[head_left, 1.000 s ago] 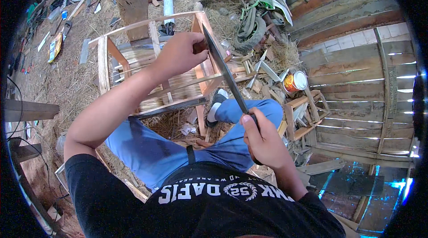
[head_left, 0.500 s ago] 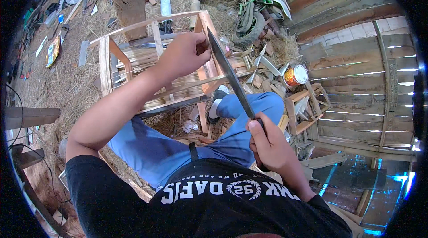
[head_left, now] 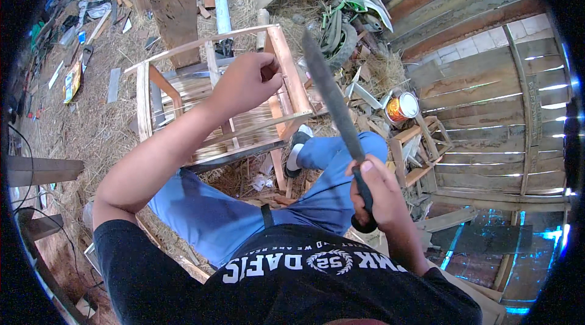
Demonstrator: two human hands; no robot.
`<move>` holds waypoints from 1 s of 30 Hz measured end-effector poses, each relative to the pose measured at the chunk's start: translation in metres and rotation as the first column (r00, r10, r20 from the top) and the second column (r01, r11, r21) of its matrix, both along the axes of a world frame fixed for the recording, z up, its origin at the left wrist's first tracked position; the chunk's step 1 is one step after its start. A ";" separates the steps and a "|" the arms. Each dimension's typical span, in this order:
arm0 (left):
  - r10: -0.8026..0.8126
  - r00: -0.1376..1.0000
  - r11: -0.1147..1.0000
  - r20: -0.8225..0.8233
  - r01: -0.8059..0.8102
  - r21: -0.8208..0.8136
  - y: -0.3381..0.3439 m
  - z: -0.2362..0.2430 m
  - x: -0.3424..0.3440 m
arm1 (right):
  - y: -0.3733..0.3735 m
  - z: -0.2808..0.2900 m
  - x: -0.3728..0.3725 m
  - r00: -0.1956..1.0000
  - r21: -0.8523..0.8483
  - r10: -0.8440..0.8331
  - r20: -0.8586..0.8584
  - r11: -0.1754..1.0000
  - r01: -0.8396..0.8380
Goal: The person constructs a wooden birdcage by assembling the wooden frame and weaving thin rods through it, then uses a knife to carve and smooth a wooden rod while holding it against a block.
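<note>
My right hand point(head_left: 379, 191) is wrapped round the dark handle of a machete point(head_left: 332, 90), its long grey blade slanting up and away to the left. The blade is raised, apart from the wood. My left hand point(head_left: 248, 81) is closed in a pinch beside the far right post point(head_left: 290, 72) of a wooden frame point(head_left: 143, 96). Whatever lies between its thumb and fingertips is too small to make out. The frame stands before my knees, with slats across its inside and a curved arm piece at its left.
A thick wooden post point(head_left: 173, 8) rises behind the frame. To the right lie wood scraps, a paint can point(head_left: 402, 107), a small wooden frame point(head_left: 420, 148) and a green-and-white bike point(head_left: 350, 17). A plank wall point(head_left: 475, 90) closes the right side. Straw and litter cover the ground.
The machete has come away from the frame's post, up and to the right, with my right hand shifting slightly right. My left hand stays at the post, a little lower and nearer.
</note>
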State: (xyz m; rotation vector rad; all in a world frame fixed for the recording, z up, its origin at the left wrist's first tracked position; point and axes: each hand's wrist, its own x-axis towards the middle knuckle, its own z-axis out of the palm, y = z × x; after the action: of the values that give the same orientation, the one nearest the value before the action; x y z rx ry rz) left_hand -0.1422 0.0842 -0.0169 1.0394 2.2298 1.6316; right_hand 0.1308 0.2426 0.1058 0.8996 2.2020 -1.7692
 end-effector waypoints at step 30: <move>-0.147 0.960 0.989 0.237 0.146 0.021 -0.005 0.015 -0.006 | 0.099 -0.129 -0.159 0.985 -0.050 0.162 0.058 0.986 -0.159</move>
State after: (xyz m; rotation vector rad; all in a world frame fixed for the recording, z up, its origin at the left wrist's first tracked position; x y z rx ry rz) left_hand -0.1485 0.0795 -0.0017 0.9297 1.9494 1.6042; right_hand -0.0285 0.3417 -0.0234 0.7345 2.1225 -1.6871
